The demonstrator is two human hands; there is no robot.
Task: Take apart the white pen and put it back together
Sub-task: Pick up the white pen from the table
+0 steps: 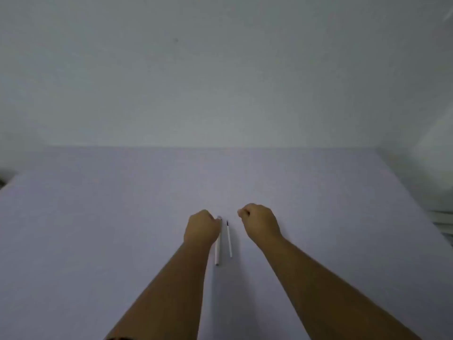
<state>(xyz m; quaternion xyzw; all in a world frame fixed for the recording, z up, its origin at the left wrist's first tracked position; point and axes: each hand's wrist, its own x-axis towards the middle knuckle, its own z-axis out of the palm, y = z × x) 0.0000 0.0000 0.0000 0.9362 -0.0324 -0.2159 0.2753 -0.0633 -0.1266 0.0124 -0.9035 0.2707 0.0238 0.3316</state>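
The white pen lies in two parts on the pale purple table (122, 229). Its white barrel (217, 251) points away from me, and my left hand (201, 228) is curled over the far end with the fingertips pinching it. Just to the right lies the thin white refill (229, 240), dark tip pointing away, parallel to the barrel and touched by neither hand. My right hand (260, 222) hovers to the right of the refill in a loose fist. I cannot see anything in it.
A plain grey-white wall (220, 69) rises behind the table's far edge. The table's right edge runs diagonally at the right, with a pale object (443, 223) beyond it. Something dark (2, 180) sits past the far left corner.
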